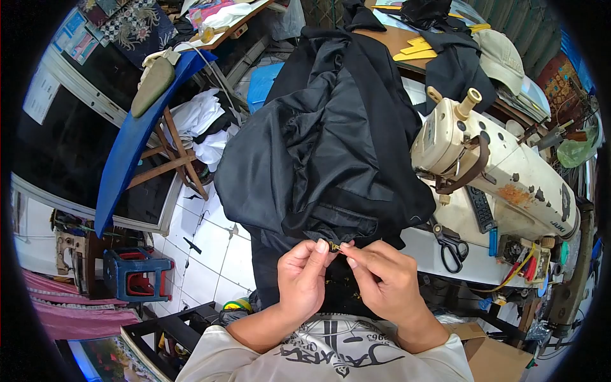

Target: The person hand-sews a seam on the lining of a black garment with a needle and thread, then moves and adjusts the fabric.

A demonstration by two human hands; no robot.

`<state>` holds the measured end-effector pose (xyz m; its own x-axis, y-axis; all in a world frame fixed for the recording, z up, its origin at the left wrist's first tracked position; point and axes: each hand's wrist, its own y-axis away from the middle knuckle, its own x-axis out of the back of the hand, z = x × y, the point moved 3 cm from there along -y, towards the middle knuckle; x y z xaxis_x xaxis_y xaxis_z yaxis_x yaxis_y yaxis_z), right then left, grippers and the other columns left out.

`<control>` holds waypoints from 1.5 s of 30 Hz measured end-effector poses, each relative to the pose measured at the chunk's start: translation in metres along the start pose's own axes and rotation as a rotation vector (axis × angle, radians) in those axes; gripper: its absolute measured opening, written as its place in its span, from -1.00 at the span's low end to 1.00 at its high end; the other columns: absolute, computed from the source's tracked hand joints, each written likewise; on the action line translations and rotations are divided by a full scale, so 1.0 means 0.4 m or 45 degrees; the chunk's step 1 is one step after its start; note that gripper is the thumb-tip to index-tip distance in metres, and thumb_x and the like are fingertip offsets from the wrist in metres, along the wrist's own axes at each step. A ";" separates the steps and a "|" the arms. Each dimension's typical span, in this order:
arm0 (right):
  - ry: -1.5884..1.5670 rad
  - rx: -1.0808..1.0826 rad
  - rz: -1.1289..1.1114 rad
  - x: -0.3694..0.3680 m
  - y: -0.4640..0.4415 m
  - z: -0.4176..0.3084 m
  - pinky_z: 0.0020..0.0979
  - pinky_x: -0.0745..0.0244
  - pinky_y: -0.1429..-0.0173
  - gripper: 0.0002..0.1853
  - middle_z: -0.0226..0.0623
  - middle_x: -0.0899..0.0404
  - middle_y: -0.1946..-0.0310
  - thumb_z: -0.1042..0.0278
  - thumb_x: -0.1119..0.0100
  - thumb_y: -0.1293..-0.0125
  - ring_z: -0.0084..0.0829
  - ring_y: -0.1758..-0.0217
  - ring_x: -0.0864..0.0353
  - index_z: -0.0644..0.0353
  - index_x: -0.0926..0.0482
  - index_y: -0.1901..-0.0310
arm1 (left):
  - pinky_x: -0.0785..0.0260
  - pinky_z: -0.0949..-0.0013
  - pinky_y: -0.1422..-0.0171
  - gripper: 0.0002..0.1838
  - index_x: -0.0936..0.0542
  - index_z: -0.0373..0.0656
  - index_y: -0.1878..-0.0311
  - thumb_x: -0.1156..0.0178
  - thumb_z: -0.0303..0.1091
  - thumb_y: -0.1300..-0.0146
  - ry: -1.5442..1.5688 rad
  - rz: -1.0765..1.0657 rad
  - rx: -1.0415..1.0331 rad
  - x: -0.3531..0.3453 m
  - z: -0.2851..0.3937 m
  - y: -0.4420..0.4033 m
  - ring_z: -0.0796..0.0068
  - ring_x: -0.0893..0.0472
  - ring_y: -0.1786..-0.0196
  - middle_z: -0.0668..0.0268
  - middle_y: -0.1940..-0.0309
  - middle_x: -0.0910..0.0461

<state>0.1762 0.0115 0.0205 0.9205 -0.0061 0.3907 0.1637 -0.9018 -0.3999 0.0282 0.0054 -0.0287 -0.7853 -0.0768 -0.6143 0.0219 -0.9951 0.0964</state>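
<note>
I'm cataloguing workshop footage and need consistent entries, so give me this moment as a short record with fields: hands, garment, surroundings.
left hand: thumb and fingers pinching the near edge of the black lined garment
right hand: fingertips at the same edge, close to the left hand's; what they grip is too small to tell
garment: in front of both hands, shiny lining showing
right of garment: cream sewing machine, paint chipped
near machine: black-handled scissors, remote control

Black garment point(356, 121); cream sewing machine point(503, 175), rust-orange patch point(514, 195); blue board point(132, 149); white floor tiles point(223, 261).
</note>
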 end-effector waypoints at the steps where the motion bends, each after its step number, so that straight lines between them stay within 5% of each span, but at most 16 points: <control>1: 0.000 0.000 0.001 0.000 0.000 -0.001 -0.51 -0.40 0.51 -0.72 -0.20 -0.65 0.43 0.72 -0.28 -0.17 -0.47 0.54 -0.58 0.29 -0.72 0.07 | -0.45 -0.01 -0.35 -0.82 -0.60 -0.23 0.18 -0.05 -0.40 -0.53 0.000 -0.001 0.000 0.001 0.000 0.000 0.33 -0.71 0.05 0.12 0.16 -0.73; 13: -0.014 -0.010 0.010 0.001 -0.001 -0.001 -0.51 -0.40 0.50 -0.71 -0.21 -0.63 0.44 0.72 -0.28 -0.18 -0.48 0.55 -0.58 0.29 -0.72 0.06 | -0.47 0.05 -0.30 -0.81 -0.59 -0.29 0.19 -0.08 -0.39 -0.51 -0.094 0.020 -0.035 0.025 -0.013 0.002 0.18 -0.71 0.01 0.06 0.15 -0.72; 16: 0.022 -0.005 -0.027 0.002 0.000 0.001 -0.40 -0.48 0.49 -0.71 -0.25 -0.61 0.41 0.64 -0.29 -0.19 -0.32 0.52 -0.62 0.22 -0.70 0.04 | -0.49 0.05 -0.28 -0.81 -0.59 -0.30 0.20 -0.09 -0.39 -0.51 -0.142 0.012 -0.076 0.018 -0.011 0.003 0.20 -0.71 0.01 0.07 0.17 -0.72; 18: 0.017 -0.005 -0.021 0.004 -0.003 -0.004 -0.50 -0.40 0.51 -0.72 -0.21 -0.63 0.44 0.72 -0.29 -0.17 -0.46 0.56 -0.57 0.30 -0.72 0.07 | -0.33 0.58 0.11 -0.81 -0.61 -0.30 0.27 -0.18 -0.41 -0.48 -0.123 0.094 -0.064 0.002 -0.004 0.002 0.72 -0.51 0.26 0.36 0.32 -0.64; 27: 0.058 -0.011 -0.056 0.007 -0.007 -0.007 -0.50 -0.39 0.53 -0.71 -0.20 -0.63 0.44 0.74 -0.28 -0.15 -0.45 0.57 -0.57 0.30 -0.72 0.08 | -0.12 0.66 0.31 -0.81 -0.60 -0.30 0.31 -0.22 -0.41 -0.45 -0.472 0.100 -0.180 0.017 0.001 0.008 0.85 -0.31 0.38 0.57 0.44 -0.49; 34: 0.049 0.011 -0.013 -0.007 -0.001 0.007 -0.51 -0.42 0.51 -0.71 -0.21 -0.64 0.44 0.74 -0.30 -0.14 -0.46 0.54 -0.60 0.29 -0.72 0.09 | -0.16 0.66 0.29 -0.82 -0.61 -0.29 0.30 -0.22 -0.42 -0.45 -0.378 0.112 -0.128 0.013 0.008 0.004 0.84 -0.36 0.36 0.54 0.42 -0.53; 36: 0.033 0.053 0.031 -0.010 -0.002 0.008 -0.51 -0.42 0.50 -0.71 -0.21 -0.65 0.44 0.74 -0.31 -0.13 -0.46 0.54 -0.60 0.28 -0.73 0.10 | -0.50 0.36 -0.09 -0.86 -0.61 -0.28 0.24 -0.14 -0.45 -0.47 -0.151 0.048 -0.038 0.027 0.000 0.000 0.46 -0.68 0.13 0.21 0.26 -0.70; 45: -0.031 0.117 0.118 -0.018 -0.001 0.012 -0.53 -0.45 0.46 -0.73 -0.21 -0.68 0.41 0.73 -0.34 -0.11 -0.46 0.51 -0.62 0.28 -0.74 0.13 | -0.48 0.18 -0.23 -0.83 -0.63 -0.20 0.18 -0.09 -0.38 -0.51 0.153 -0.004 0.143 0.004 0.016 -0.002 0.33 -0.70 0.07 0.24 0.21 -0.72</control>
<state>0.1711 0.0141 0.0137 0.9415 -0.0761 0.3283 0.1080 -0.8546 -0.5080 0.0230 0.0064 -0.0250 -0.7054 -0.0874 -0.7034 -0.0551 -0.9826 0.1773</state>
